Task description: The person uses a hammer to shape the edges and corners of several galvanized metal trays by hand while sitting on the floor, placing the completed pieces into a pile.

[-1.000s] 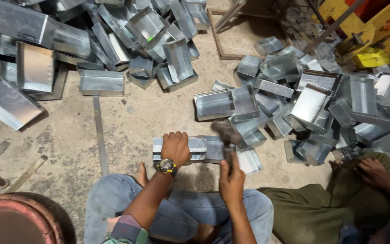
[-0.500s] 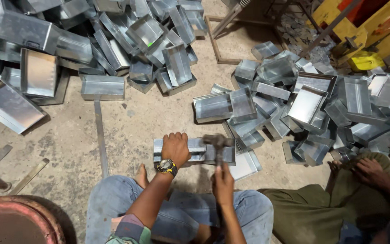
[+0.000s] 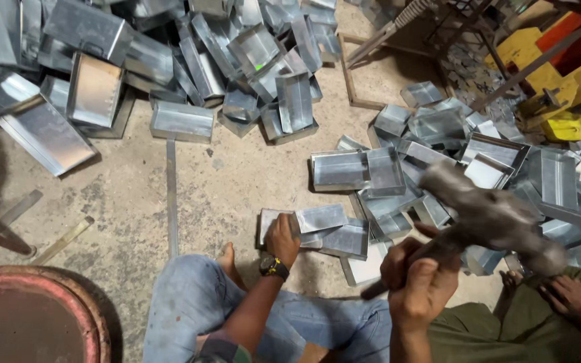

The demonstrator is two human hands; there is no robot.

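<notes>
1. two hands at work: my left hand [image 3: 282,236] presses flat, fingers spread a little, on the near-left end of a folded sheet-metal piece [image 3: 317,230] lying on the concrete floor [image 3: 223,181].
2. a black watch with a yellow band [image 3: 274,267] sits on that wrist.
3. my right hand [image 3: 421,282] is closed tight around the handle of a hammer [image 3: 489,218]; the hammer is raised off the work, its head blurred, up and to the right of the piece.
4. the metal piece lies just beyond my knees, between my two hands, with more flat pieces stacked under and beside it on its right.
5. my bare foot [image 3: 228,259] shows on the floor just left of the left hand, touching the near edge of my jeans [image 3: 189,302].
6. far left: a big heap of galvanised metal trays [image 3: 169,60], tilted every way, some leaning on each other.
7. right: a second heap of trays [image 3: 479,148], running from the middle of the floor to the right edge.
8. a long thin metal strip [image 3: 171,195] lies on the floor left of the work, pointing far to near.
9. near left corner: a round rusty red drum rim [image 3: 42,289].
10. near right: another person in green trousers [image 3: 506,336], one hand [image 3: 569,296] resting by the trays.
11. far right: yellow machinery [image 3: 559,60], partly out of view.
</notes>
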